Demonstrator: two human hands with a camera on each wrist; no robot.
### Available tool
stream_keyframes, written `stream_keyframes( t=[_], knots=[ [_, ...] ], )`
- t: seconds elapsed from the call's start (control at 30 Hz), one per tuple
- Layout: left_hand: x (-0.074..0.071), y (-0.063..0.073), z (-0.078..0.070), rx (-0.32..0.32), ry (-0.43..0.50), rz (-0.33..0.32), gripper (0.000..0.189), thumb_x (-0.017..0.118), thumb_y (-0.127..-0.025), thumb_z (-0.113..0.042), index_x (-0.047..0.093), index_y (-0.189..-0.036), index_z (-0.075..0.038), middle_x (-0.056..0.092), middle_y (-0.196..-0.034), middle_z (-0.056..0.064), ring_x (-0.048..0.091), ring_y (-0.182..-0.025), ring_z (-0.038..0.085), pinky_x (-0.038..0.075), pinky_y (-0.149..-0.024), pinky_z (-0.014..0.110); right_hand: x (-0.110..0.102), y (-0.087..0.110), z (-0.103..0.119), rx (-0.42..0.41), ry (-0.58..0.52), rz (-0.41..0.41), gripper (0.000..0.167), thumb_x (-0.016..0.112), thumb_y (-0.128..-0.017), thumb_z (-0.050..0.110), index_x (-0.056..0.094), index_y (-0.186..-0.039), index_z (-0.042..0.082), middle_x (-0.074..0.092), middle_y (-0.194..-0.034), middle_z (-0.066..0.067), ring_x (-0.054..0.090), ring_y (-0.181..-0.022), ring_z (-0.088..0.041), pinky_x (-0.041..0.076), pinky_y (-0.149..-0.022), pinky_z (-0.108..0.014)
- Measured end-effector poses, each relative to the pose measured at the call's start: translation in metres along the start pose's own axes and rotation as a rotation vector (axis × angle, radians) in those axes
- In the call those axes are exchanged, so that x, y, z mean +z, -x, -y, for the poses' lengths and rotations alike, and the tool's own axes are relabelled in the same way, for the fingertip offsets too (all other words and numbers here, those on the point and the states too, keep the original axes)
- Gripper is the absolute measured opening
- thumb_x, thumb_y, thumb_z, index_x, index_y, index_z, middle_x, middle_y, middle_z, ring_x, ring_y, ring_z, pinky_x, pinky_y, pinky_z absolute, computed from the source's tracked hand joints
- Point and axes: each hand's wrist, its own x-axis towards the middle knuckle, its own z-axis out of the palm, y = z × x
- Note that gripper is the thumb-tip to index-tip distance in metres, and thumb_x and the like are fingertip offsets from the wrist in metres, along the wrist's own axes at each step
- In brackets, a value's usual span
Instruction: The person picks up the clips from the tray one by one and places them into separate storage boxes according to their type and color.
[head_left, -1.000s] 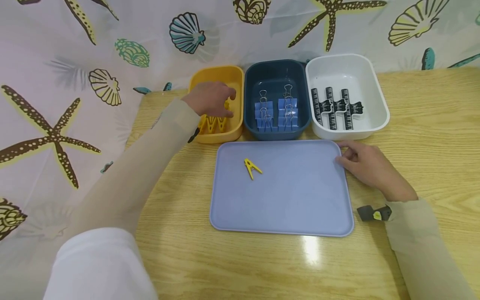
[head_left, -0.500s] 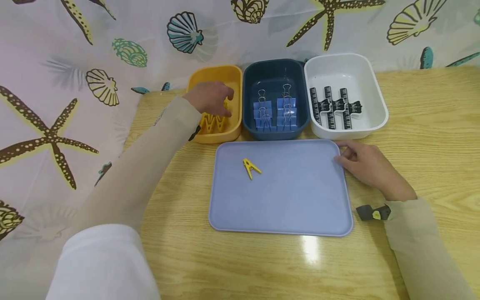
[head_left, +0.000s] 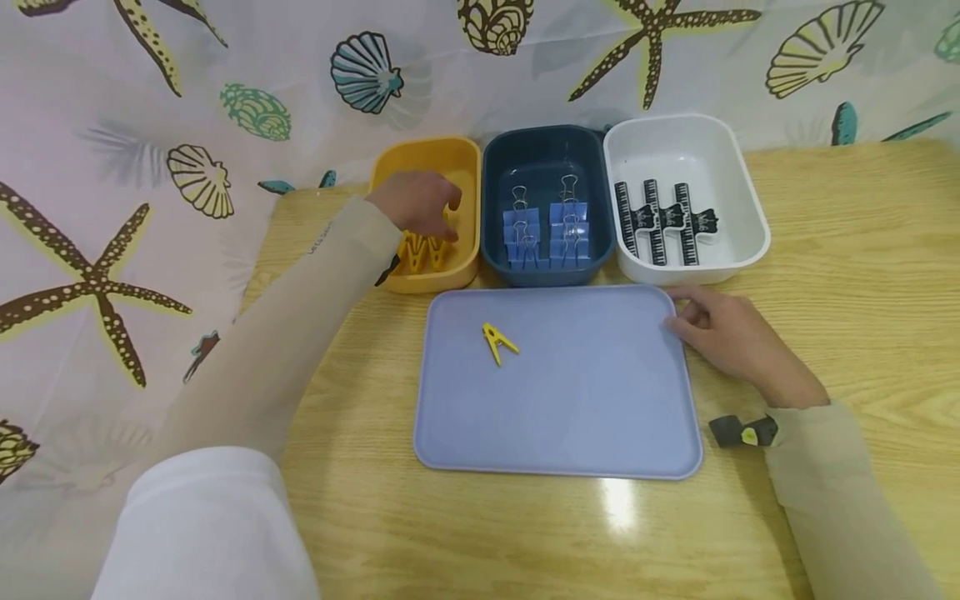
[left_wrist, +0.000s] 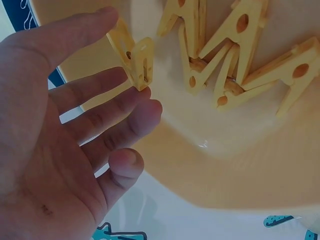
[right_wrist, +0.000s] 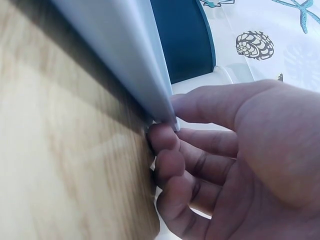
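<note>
My left hand (head_left: 417, 202) reaches into the yellow bin (head_left: 435, 283). In the left wrist view, a yellow clothespin (left_wrist: 144, 65) sits between the thumb tip and fingertips, which appear to pinch it by its ends. Several more yellow clothespins (left_wrist: 243, 27) lie on the bin's floor beside that hand. At the far right corner of the light blue tray (head_left: 555, 408), my right hand (head_left: 723, 337) grips the rim, thumb over it and fingers curled against its side and underneath. One yellow clothespin (head_left: 492, 337) lies on the tray's upper left part.
A dark blue bin (head_left: 555, 146) with several blue binder clips (head_left: 568, 237) stands right of the yellow one. Beside it, a white bin (head_left: 731, 196) holds black-and-white piano-patterned clips (head_left: 682, 225). Behind the bins hangs a seashell-print cloth (head_left: 442, 79). All stand on a wooden table (head_left: 525, 533).
The head view has shifted slightly. My left hand stays in the yellow bin with only slight finger movement. My right hand keeps its grip on the tray, which has not moved.
</note>
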Motion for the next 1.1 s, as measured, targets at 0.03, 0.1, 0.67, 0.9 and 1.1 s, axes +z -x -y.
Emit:
stream_keyframes(
  t=[0.03,0.1,0.67,0.9,1.1],
  knots=[
    [0.0004,-0.0003,0.0001,0.001,0.0,0.002,0.057,0.064,-0.087,-0.047,0.053,-0.133,-0.014,0.055,-0.137,0.006,0.053,-0.111,0.027,0.045,-0.1,0.045,0.0,0.0,0.0,0.001,0.001,0.002,0.037,0.061,-0.092,0.018,0.058,-0.125,0.0,0.069,-0.084,-0.01,0.054,-0.066,-0.011,0.042,-0.061,-0.025],
    [0.0008,-0.0005,0.0,0.004,-0.002,0.005,0.057,0.064,-0.087,-0.047,0.053,-0.133,-0.014,0.055,-0.137,0.006,0.053,-0.111,0.027,0.045,-0.1,0.045,0.0,0.0003,0.0003,0.005,0.001,0.006,0.037,0.061,-0.093,0.018,0.057,-0.125,0.0,0.069,-0.085,-0.01,0.053,-0.066,-0.011,0.042,-0.061,-0.025],
    [0.0072,-0.0028,-0.0031,0.008,0.035,0.005,0.057,0.065,-0.087,-0.046,0.053,-0.132,-0.013,0.056,-0.134,0.007,0.052,-0.105,0.027,0.045,-0.099,0.043,0.0004,0.001,-0.0013,0.0,-0.004,0.013,0.038,0.061,-0.093,0.019,0.057,-0.127,0.001,0.069,-0.085,-0.009,0.054,-0.067,-0.013,0.042,-0.061,-0.025],
    [0.0089,-0.0046,-0.0043,0.011,0.029,-0.001,0.056,0.065,-0.087,-0.046,0.054,-0.131,-0.013,0.057,-0.132,0.007,0.052,-0.107,0.027,0.044,-0.101,0.043,0.0004,0.0009,-0.0027,0.008,-0.01,0.017,0.038,0.061,-0.093,0.02,0.057,-0.127,0.002,0.068,-0.085,-0.009,0.052,-0.065,-0.011,0.041,-0.059,-0.025],
    [0.0088,-0.0063,-0.0047,0.02,0.019,-0.013,0.055,0.066,-0.087,-0.045,0.054,-0.13,-0.013,0.058,-0.131,0.007,0.053,-0.106,0.027,0.045,-0.1,0.044,0.0,0.0009,-0.0031,0.004,-0.007,0.011,0.037,0.061,-0.093,0.02,0.057,-0.126,0.002,0.068,-0.084,-0.009,0.052,-0.065,-0.011,0.041,-0.059,-0.024]
  ],
)
